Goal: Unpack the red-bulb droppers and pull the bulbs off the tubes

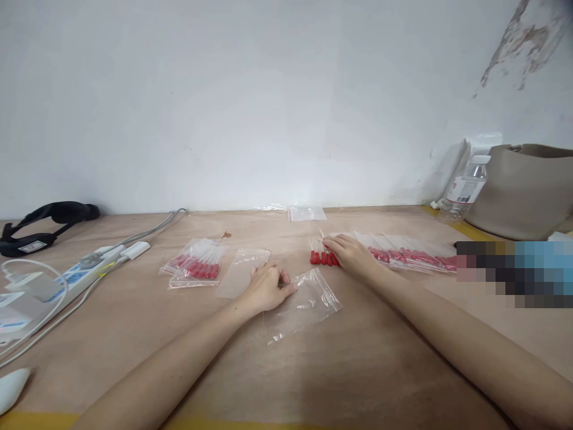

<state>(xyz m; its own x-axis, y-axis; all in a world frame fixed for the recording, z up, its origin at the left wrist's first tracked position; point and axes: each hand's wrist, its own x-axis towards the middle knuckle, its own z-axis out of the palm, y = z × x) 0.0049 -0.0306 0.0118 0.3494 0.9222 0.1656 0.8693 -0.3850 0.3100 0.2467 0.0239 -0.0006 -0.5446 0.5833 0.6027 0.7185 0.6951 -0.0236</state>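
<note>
A clear zip bag (308, 301) lies flat on the table, its near corner edge under the curled fingers and thumb of my left hand (268, 288). Partly beneath that wrist is another flat plastic bag (244, 272). Further right, my right hand (351, 254) is closed at the end of a short row of red-tipped sticks (323, 258) with pale shafts. The fingers rest on the sticks' upper side, and the thumb is hidden. Bags filled with red-tipped sticks (199, 266) form a pile to the left, and more filled bags (412, 257) overlap in a row beyond my right forearm.
A white power strip (85, 275) with plugs and cables runs along the left, near a black strapped object (40, 230). Small bags (308, 214) lie by the wall. At the right stand a plastic bottle (468, 188) and a grey-beige bin-like container (523, 185).
</note>
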